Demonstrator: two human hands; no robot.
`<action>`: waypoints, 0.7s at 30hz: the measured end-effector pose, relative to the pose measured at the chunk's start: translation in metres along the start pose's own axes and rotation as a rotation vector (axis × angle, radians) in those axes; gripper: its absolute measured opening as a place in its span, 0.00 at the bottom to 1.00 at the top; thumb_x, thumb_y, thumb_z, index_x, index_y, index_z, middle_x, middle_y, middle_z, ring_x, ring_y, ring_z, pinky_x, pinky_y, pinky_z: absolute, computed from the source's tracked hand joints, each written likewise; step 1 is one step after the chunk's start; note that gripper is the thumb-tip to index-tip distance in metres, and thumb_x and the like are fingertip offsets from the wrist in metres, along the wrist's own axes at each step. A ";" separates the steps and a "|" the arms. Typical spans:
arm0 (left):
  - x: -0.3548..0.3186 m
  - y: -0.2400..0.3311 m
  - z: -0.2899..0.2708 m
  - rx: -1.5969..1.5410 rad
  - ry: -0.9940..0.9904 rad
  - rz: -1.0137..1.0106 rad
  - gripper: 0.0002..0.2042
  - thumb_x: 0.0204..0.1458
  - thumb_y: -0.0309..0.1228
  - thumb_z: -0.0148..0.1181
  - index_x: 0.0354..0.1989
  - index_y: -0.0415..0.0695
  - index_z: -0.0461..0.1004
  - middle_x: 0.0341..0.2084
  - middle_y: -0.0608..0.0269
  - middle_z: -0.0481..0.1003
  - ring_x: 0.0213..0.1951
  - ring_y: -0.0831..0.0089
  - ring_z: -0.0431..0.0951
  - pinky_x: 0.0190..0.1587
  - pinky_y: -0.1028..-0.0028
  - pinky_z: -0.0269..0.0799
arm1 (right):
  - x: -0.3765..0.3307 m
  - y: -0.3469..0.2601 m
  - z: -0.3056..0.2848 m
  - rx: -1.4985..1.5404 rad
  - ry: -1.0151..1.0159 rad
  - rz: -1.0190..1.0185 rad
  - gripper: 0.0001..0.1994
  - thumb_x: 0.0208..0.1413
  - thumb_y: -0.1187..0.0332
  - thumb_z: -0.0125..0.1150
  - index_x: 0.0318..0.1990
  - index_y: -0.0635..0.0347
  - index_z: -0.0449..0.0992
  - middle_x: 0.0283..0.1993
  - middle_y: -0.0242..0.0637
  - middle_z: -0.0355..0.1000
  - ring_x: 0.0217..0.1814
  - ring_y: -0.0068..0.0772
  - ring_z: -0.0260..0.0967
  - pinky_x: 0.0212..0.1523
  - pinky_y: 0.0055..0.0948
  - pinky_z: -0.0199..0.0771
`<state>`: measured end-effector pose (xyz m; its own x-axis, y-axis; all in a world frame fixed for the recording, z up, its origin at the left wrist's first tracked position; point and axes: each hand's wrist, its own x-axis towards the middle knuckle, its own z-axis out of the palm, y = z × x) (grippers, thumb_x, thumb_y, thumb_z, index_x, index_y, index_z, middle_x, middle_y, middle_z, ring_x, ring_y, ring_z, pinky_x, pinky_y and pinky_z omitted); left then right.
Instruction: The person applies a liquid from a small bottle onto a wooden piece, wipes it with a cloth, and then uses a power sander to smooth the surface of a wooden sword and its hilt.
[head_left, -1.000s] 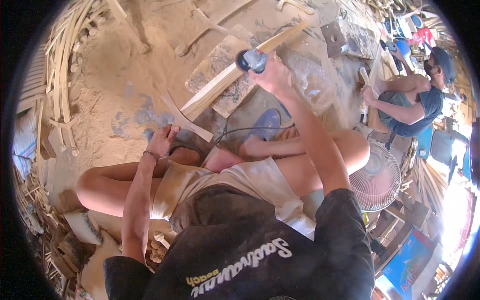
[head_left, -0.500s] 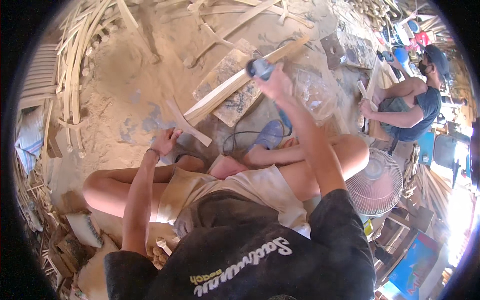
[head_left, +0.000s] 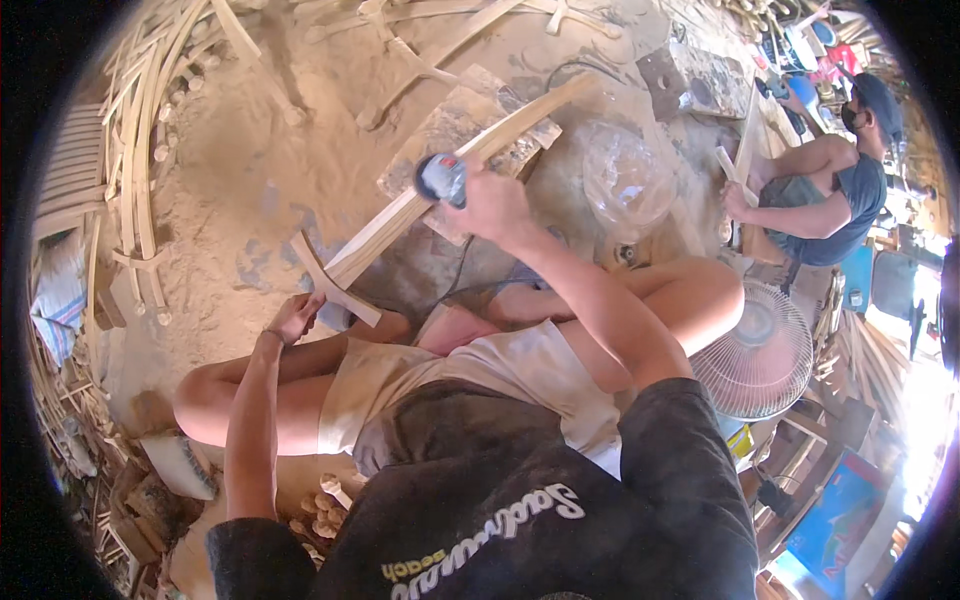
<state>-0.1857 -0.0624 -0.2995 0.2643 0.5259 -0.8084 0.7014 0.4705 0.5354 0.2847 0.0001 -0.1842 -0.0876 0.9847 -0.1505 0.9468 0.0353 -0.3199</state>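
Note:
A pale wooden sword lies slantwise over a worn wooden block, its crossguard toward me and its tip pointing away to the right. Just behind the crossguard, my left hand is closed round the grip, which it mostly hides. My right hand is wrapped round the body of an angle grinder. The grinder's round head sits over the middle of the blade; whether its disc touches the wood I cannot tell.
Wooden swords are heaped at the left, with more along the far side. A clear plastic bag and a second block lie to the right. A fan stands by my right knee. Beyond it sits a co-worker holding wood.
The grinder in my right hand has come down the blade, leftward and nearer the crossguard. My left hand and the sword have shifted left and toward me.

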 end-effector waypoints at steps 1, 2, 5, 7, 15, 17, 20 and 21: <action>0.000 0.002 0.002 -0.037 0.000 -0.019 0.31 0.70 0.64 0.52 0.28 0.46 0.72 0.17 0.68 0.70 0.19 0.77 0.70 0.24 0.71 0.67 | 0.005 0.012 -0.004 -0.015 0.010 0.043 0.38 0.54 0.47 0.76 0.56 0.74 0.67 0.31 0.52 0.83 0.36 0.54 0.86 0.38 0.45 0.88; 0.001 0.003 0.003 -0.046 -0.026 -0.046 0.33 0.69 0.66 0.52 0.27 0.45 0.72 0.16 0.67 0.70 0.19 0.76 0.70 0.23 0.70 0.68 | 0.010 0.025 -0.009 -0.026 0.031 0.080 0.39 0.54 0.46 0.76 0.56 0.75 0.67 0.30 0.52 0.83 0.35 0.54 0.86 0.37 0.44 0.88; 0.010 0.008 0.004 0.010 -0.050 -0.120 0.38 0.66 0.72 0.49 0.22 0.45 0.71 0.15 0.65 0.70 0.17 0.73 0.70 0.21 0.68 0.68 | 0.024 0.061 -0.030 -0.028 -0.005 0.275 0.42 0.54 0.43 0.76 0.59 0.72 0.64 0.41 0.59 0.83 0.45 0.62 0.85 0.48 0.52 0.87; 0.017 0.009 0.003 0.140 -0.027 -0.213 0.41 0.63 0.75 0.48 0.19 0.44 0.70 0.13 0.63 0.69 0.15 0.71 0.71 0.20 0.66 0.69 | 0.033 0.081 -0.042 -0.075 -0.013 0.357 0.43 0.54 0.42 0.76 0.60 0.72 0.63 0.43 0.61 0.83 0.49 0.62 0.85 0.52 0.52 0.86; 0.019 0.015 -0.007 0.130 -0.069 -0.129 0.45 0.59 0.79 0.48 0.18 0.42 0.72 0.13 0.59 0.71 0.16 0.68 0.73 0.21 0.64 0.71 | 0.068 0.171 -0.043 -0.071 0.083 0.574 0.45 0.54 0.40 0.75 0.64 0.70 0.63 0.54 0.63 0.81 0.59 0.62 0.81 0.60 0.51 0.82; 0.016 0.020 -0.012 0.148 -0.053 -0.133 0.45 0.60 0.79 0.47 0.19 0.42 0.72 0.13 0.59 0.71 0.17 0.68 0.73 0.22 0.64 0.71 | 0.072 0.189 -0.041 -0.099 0.157 0.558 0.46 0.55 0.40 0.75 0.64 0.74 0.63 0.53 0.63 0.81 0.60 0.60 0.82 0.60 0.49 0.82; 0.018 0.022 -0.022 0.214 -0.013 -0.112 0.44 0.60 0.79 0.46 0.21 0.42 0.73 0.14 0.60 0.71 0.18 0.68 0.74 0.25 0.64 0.72 | 0.068 0.192 -0.048 -0.063 0.212 0.572 0.47 0.55 0.41 0.74 0.65 0.75 0.62 0.53 0.63 0.82 0.59 0.59 0.82 0.60 0.49 0.83; 0.017 0.020 -0.025 0.210 -0.032 -0.118 0.44 0.60 0.79 0.47 0.21 0.42 0.73 0.14 0.60 0.71 0.18 0.68 0.73 0.24 0.63 0.71 | 0.063 0.182 -0.050 -0.051 0.167 0.557 0.47 0.55 0.41 0.74 0.65 0.75 0.62 0.53 0.63 0.82 0.59 0.59 0.82 0.59 0.49 0.83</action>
<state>-0.1832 -0.0262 -0.2966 0.1907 0.4521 -0.8713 0.8502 0.3677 0.3768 0.4666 0.0773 -0.2052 0.4735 0.8708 -0.1325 0.8504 -0.4911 -0.1888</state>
